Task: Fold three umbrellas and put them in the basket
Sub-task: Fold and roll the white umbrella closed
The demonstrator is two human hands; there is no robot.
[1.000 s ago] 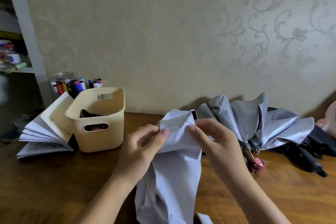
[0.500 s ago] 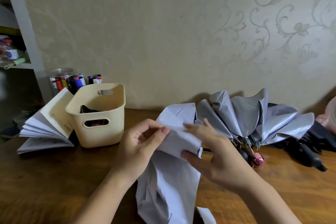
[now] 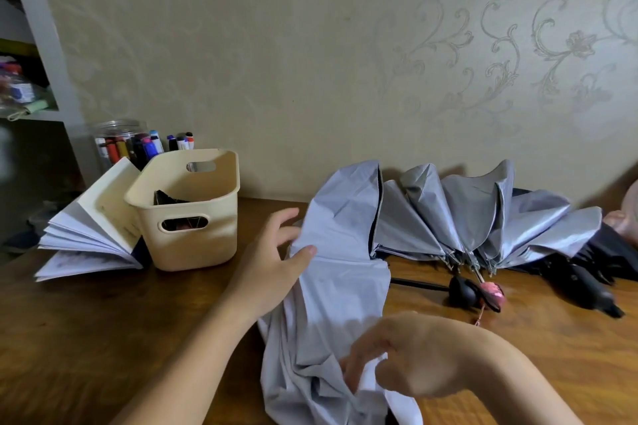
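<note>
1. left hand [image 3: 272, 262] has let go its pinch; fingers now spread, thumb resting on the pale umbrella [image 3: 340, 272] at the tabletop [image 3: 103, 338] near edge.
2. right hand [image 3: 411, 359] dropped lower, loosely curled on the canopy's folds.
3. basket [image 3: 193, 231] stays back left.

My right hand [image 3: 407, 359] is smeared with motion blur, so I can't tell how its fingers meet the pale lavender fabric umbrella canopy [image 3: 338, 272] — the cloth's lower end runs off the bottom edge. Inside the cream plastic basket with cut-out handles [image 3: 193, 217] something dark shows, mostly hidden by the wall. A black folded umbrella [image 3: 587, 283] lies partly under the silver-grey pleated umbrella canopy [image 3: 483, 217]. At the right edge a pinkish rounded object [image 3: 625, 217] is cut off — I can't identify it
</note>
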